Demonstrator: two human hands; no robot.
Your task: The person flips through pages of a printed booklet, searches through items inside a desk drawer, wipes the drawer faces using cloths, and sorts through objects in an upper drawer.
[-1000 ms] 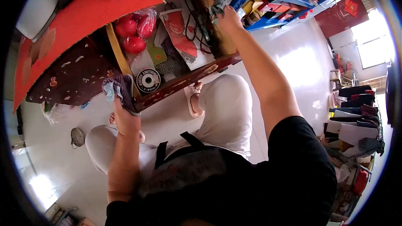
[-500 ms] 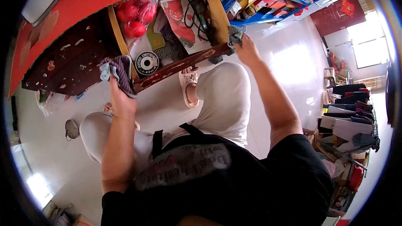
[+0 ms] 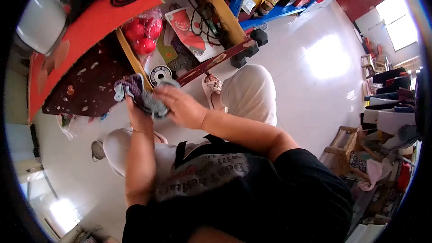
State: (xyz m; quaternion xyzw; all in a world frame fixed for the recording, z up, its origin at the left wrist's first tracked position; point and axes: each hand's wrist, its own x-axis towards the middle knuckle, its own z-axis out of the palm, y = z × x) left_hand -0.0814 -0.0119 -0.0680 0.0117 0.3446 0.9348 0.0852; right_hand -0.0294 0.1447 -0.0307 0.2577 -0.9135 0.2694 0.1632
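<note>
My left hand [image 3: 140,118] is closed around a bunched purple cloth [image 3: 131,84] with a pale blue edge, at the drawer's left front corner. My right hand [image 3: 184,108], partly blurred, presses a crumpled grey cloth [image 3: 156,106] against the purple one. Just beyond them, the pulled-out wooden drawer [image 3: 220,61] holds a spool of solder [image 3: 160,75], red balls in clear plastic [image 3: 145,31], a red-and-white printed sheet [image 3: 185,29] and a dark coiled cable [image 3: 196,13].
A red tabletop [image 3: 103,20] runs above the drawer, with a white appliance [image 3: 41,20] at its left. Black dumbbells [image 3: 246,53] lie by the drawer's right corner. Blue shelving [image 3: 274,15] stands behind. A wooden stool [image 3: 344,141] and hanging clothes are at right.
My right hand has moved left with the grey cloth, from the drawer's right corner to the purple cloth. My left hand stays by the left corner. The view has shifted slightly.
</note>
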